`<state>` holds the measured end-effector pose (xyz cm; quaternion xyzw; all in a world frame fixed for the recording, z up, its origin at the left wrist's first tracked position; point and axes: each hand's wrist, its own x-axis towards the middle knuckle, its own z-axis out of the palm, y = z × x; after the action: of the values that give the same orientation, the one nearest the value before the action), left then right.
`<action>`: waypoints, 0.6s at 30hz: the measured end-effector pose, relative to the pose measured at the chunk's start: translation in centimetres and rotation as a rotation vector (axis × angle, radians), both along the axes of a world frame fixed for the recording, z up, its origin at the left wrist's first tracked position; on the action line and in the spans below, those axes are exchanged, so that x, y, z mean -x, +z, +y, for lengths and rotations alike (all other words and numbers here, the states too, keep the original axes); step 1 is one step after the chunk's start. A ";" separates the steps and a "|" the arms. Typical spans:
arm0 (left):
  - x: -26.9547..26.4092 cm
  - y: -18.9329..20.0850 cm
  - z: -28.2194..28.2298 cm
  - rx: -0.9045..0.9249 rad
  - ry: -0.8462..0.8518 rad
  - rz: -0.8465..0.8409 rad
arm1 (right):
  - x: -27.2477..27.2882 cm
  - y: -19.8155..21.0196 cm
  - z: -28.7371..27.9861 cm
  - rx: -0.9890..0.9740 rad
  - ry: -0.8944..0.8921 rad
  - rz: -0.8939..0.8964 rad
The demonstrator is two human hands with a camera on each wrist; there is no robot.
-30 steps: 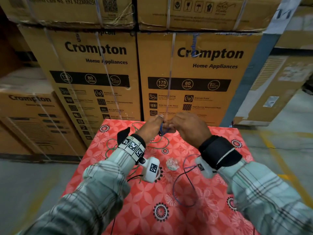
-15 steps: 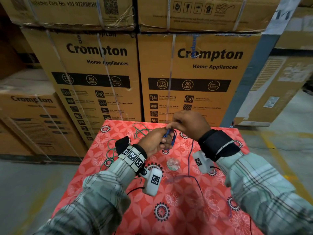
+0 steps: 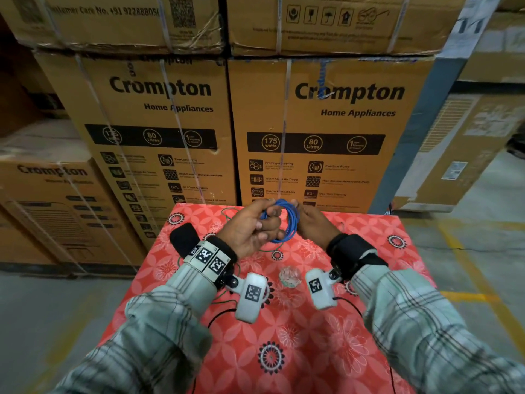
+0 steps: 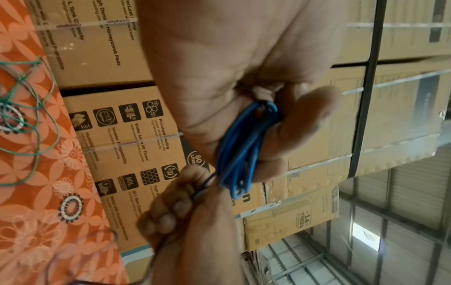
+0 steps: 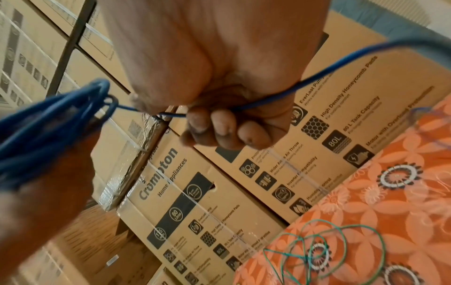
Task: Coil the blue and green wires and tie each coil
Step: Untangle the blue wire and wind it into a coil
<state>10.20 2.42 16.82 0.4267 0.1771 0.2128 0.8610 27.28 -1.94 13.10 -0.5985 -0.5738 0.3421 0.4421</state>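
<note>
Gripping blue coil (image 3: 287, 220) — both hands, above table edge (image 3: 284, 207).

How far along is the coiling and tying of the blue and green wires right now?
Roughly partway through the first wire. The blue wire is mostly looped into a coil that the left hand grips, while the right hand pinches its loose tail; no tie shows yet. The green wire lies uncoiled on the red tablecloth, so coiling and tying it remains.
</note>
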 end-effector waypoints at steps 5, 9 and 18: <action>-0.3 1.5 1.6 0.013 0.162 -0.139 | 0.5 -4.7 0.1 -0.171 -0.208 -0.032; -0.3 1.7 3.3 -0.004 0.347 -0.189 | 1.4 -6.3 -0.6 -0.249 -0.179 -0.108; 0.5 1.7 7.1 -0.056 0.628 -0.186 | 1.2 -7.0 -2.7 -0.298 -0.207 -0.213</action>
<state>9.68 9.52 18.48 0.3534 0.2147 0.5105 0.7539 26.09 -4.60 6.05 -0.6151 -0.5970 0.1413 0.4952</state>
